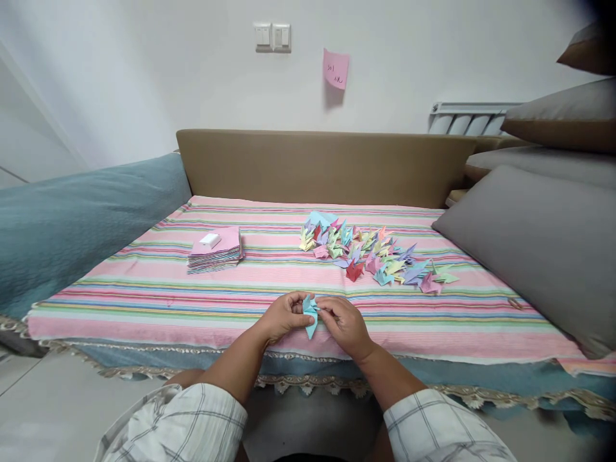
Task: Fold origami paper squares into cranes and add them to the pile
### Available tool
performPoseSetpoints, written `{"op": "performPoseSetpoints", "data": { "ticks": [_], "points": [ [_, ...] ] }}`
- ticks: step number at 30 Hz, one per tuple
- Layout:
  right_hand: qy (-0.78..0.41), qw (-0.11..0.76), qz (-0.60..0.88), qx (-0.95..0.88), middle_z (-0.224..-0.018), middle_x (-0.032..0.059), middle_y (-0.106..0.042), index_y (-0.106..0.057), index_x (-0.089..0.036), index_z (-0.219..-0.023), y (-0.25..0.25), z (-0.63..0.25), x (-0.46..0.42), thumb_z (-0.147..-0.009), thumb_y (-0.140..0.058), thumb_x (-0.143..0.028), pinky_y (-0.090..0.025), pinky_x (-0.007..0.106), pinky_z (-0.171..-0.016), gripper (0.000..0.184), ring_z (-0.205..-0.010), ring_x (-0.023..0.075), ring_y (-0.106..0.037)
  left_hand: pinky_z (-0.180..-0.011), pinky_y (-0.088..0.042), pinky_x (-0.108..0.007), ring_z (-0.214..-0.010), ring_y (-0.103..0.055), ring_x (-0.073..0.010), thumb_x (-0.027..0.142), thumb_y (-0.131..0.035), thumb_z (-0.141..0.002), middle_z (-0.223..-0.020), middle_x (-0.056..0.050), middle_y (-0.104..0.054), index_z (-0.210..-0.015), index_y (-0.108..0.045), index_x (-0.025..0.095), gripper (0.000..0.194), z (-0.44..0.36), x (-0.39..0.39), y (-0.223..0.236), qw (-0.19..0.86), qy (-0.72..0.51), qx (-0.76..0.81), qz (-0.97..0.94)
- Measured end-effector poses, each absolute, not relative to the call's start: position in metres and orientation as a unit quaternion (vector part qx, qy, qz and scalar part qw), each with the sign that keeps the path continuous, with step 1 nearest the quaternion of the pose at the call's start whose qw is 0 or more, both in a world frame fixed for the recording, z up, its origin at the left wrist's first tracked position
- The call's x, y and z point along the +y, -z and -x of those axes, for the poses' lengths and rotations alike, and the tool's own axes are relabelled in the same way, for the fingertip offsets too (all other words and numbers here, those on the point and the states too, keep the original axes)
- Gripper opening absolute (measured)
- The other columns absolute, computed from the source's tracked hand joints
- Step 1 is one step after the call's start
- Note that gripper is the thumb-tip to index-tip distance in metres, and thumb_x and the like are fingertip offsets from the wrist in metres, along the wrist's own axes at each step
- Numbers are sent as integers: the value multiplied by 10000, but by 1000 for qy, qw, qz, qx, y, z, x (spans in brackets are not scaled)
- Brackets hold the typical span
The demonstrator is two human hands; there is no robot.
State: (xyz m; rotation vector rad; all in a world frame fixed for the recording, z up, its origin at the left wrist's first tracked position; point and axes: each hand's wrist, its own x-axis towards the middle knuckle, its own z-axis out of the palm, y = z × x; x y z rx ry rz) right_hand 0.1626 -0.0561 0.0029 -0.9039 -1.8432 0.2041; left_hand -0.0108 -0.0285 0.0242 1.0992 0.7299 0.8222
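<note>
Head view. Both of my hands are together at six o'clock, low over the near edge of the striped cloth. My left hand has its fingers closed on the light-blue folded paper, thumb across the front. My right hand comes in from the three o'clock side, fingers narrowed to a pinch at the paper's right edge; exact tip contact is too small to read. The paper hangs between them, one point toward six o'clock, upper points toward twelve.

From the paper, at one to two o'clock: a spread of folded paper birds, many colours, close together and partly overlapping. At ten o'clock, a stack of paper sheets, small white block resting on top. Grey cushion between two and three.

Step in hand, my judgement: shaping a late fold, as the piece already has narrow points. The next move seems to call for a steady left hold and a light, precise right pinch, creasing without tearing.
</note>
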Motion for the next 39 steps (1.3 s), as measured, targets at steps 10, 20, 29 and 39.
{"op": "performPoseSetpoints", "data": {
  "ticks": [10, 20, 29, 39],
  "points": [
    [-111, 525, 383, -752, -957, 52, -683, -622, -232, -938, -6, -161, -59, -831, -527, -201, -497, 345, -800, 146, -906, 188, -618, -682, -435, -252, -675, -584, -138, 238, -805, -511, -718, -20, -662, -846, -683, 128, 373, 9, -29, -28, 680, -361, 346, -536],
    [-130, 536, 393, -736, -933, 54, -677, -626, -231, -928, -4, -163, -58, -835, -524, -225, -502, 336, -782, 139, -900, 189, -616, -652, -445, -256, -653, -569, -132, 263, -810, -501, -756, -23, -645, -898, -654, 139, 444, 9, -27, -22, 668, -365, 352, -544],
    [-124, 532, 402, -735, -898, 56, -664, -629, -223, -916, -6, -161, -58, -830, -534, -248, -491, 324, -759, 131, -852, 179, -599, -523, -328, -206, -522, -437, -87, 347, -746, -590, -538, 35, -520, -685, -646, 130, 257, 12, -28, -28, 600, -342, 389, -609],
    [-223, 628, 467, -582, -719, 9, -593, -619, -192, -834, -16, -174, -50, -796, -560, -324, -453, 238, -567, 150, -597, 115, -520, -645, -393, -235, -671, -509, -115, 327, -764, -595, -724, 15, -547, -1103, -556, 173, 570, 13, -23, -27, 616, -396, 383, -563]
  ]
}}
